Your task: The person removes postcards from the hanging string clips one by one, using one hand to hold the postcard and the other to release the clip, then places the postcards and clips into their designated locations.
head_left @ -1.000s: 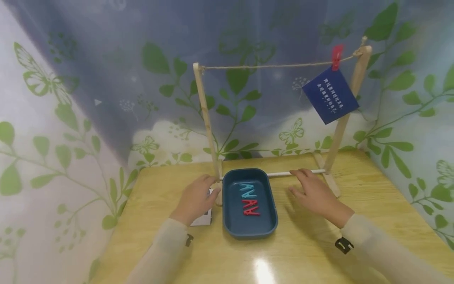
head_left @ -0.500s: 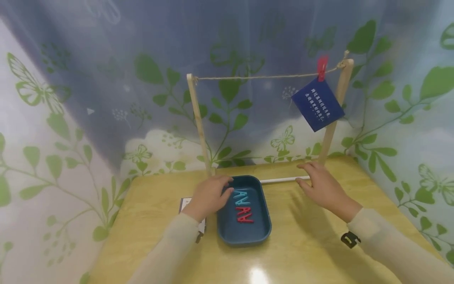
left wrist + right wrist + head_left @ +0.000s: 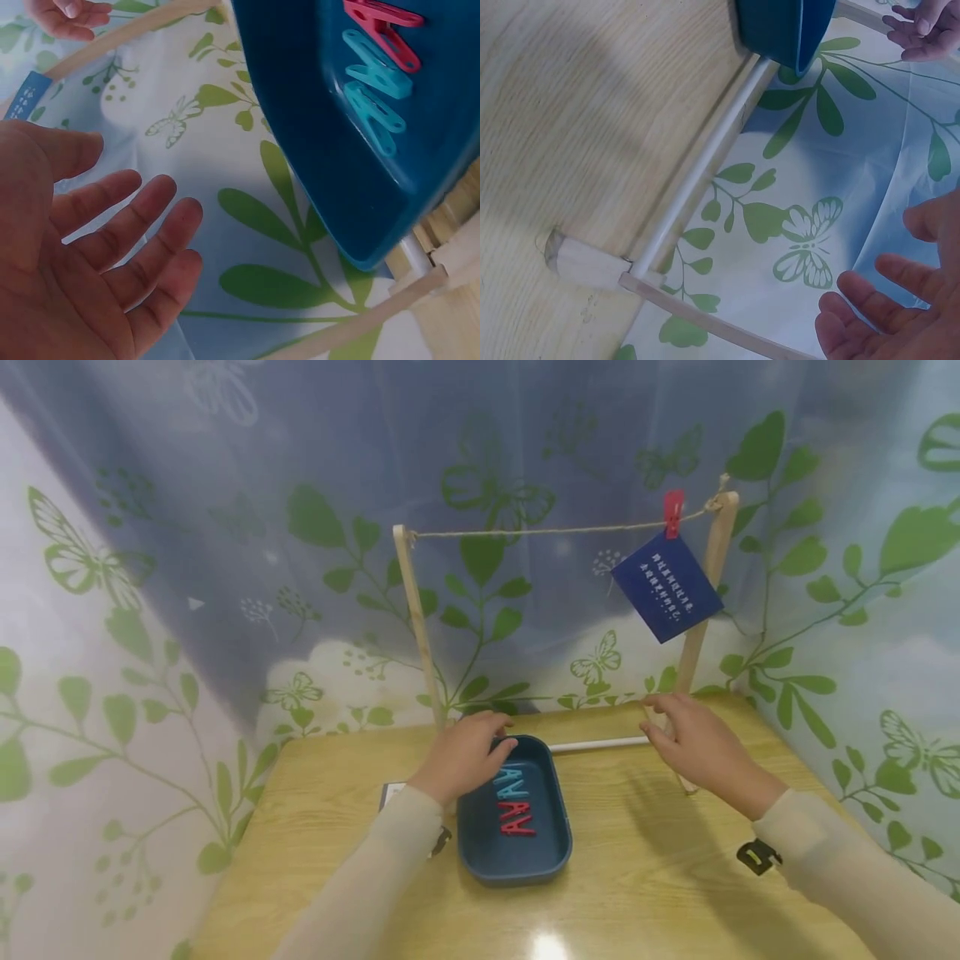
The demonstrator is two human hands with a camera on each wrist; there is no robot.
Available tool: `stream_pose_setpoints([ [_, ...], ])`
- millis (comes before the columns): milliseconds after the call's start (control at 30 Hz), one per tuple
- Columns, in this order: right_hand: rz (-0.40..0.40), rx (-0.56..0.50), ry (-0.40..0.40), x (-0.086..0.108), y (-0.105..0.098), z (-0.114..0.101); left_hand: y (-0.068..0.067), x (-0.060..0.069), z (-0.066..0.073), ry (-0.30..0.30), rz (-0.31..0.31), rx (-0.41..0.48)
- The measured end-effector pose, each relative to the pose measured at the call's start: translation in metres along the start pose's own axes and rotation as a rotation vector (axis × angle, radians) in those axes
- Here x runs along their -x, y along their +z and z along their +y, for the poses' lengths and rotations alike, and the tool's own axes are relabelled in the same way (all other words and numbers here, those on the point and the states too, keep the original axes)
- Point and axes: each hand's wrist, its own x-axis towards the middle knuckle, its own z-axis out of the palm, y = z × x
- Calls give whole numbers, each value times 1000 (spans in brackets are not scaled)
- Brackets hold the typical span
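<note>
My left hand (image 3: 468,758) hovers above the far left corner of a dark blue plastic bin (image 3: 517,865). Its fingers are spread and relaxed in the left wrist view, with nothing in them. Inside the bin lie turquoise clothespins (image 3: 512,782) and red clothespins (image 3: 516,818). My right hand (image 3: 701,756) is held in the air near the right post of a wooden frame, its fingers loosely bent and bare. A dark blue card (image 3: 667,589) with white writing hangs from the frame's twine (image 3: 540,532), clipped by a red clothespin (image 3: 673,514).
The frame's left post (image 3: 417,618) and right post (image 3: 697,643) rise behind the bin, joined low down by a white rod (image 3: 600,744). A white card (image 3: 391,791) lies partly hidden under my left forearm. A leaf-patterned curtain (image 3: 337,635) backs the wooden table (image 3: 600,877).
My left hand has lifted from beside the bin and moved right, over its far left corner. The right hand has risen off the rod and shifted right. The head view has tilted a little.
</note>
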Motion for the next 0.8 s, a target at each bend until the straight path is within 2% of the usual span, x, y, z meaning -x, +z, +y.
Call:
stream_pose_setpoints([
  [300, 7, -12, -10, -3, -7, 3, -2, -15, 16, -16, -29, 17],
  [533, 39, -23, -22, -10, -17, 1, -5, -35, 33, 11, 2, 43],
  [800, 72, -34, -39, -15, -33, -4, -10, -55, 59, 30, 34, 130],
])
